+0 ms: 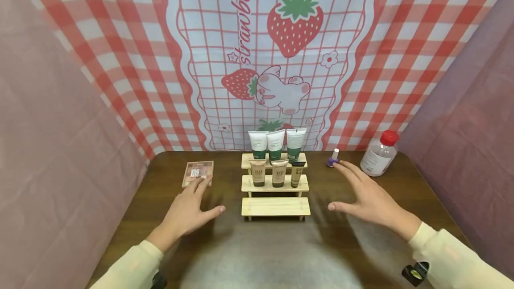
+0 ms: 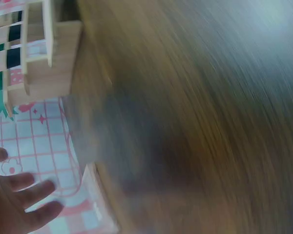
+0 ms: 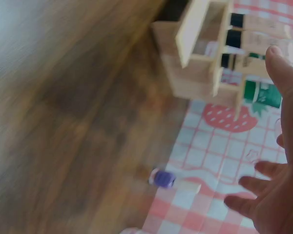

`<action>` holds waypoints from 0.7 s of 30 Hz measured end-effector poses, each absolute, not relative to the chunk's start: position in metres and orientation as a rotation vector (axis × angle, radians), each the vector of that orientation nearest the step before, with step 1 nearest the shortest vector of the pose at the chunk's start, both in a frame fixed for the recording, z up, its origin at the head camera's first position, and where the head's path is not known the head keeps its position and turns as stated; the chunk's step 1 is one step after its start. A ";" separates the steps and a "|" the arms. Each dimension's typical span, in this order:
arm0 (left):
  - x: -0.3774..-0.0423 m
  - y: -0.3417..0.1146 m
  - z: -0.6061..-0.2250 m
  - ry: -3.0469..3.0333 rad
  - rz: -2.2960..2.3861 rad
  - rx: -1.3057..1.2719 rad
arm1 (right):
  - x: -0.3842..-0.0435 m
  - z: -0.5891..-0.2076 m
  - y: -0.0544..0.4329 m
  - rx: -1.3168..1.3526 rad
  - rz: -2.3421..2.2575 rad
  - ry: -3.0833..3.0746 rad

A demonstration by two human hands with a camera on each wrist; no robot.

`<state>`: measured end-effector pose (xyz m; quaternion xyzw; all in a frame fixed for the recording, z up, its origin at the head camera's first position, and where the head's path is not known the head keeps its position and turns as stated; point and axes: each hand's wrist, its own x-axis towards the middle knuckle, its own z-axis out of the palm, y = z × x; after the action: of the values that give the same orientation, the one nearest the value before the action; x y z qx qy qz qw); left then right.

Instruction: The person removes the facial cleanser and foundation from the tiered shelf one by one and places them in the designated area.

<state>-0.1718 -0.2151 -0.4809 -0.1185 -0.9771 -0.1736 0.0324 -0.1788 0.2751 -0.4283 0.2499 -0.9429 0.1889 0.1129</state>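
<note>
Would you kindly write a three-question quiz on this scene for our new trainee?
1. How many tubes stand on the wooden rack?
2. In the head view, which lies left of the rack: (a) purple bottle, (b) flat palette, (c) red-capped bottle?
3. True or false: the left hand is gripping a tube.

Key:
1. Six.
2. (b).
3. False; it holds nothing.
</note>
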 end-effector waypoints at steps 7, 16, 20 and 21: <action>-0.178 -0.184 -0.489 -3.045 -1.206 -0.172 | -0.198 -0.420 0.248 0.785 0.884 -2.696; -0.186 -0.158 -0.499 -2.919 -1.693 -0.065 | -0.216 -0.427 0.221 0.648 1.077 -2.666; -0.187 -0.154 -0.503 -2.881 -1.826 -0.023 | -0.220 -0.430 0.215 0.635 1.143 -2.668; -0.187 -0.153 -0.505 -2.873 -1.852 -0.025 | -0.220 -0.431 0.213 0.633 1.157 -2.666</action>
<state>-0.1873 -0.1530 -0.5046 -0.0071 -0.8325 -0.5365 -0.1379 -0.2201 0.2132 -0.4308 0.2122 -0.8932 0.3876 0.0835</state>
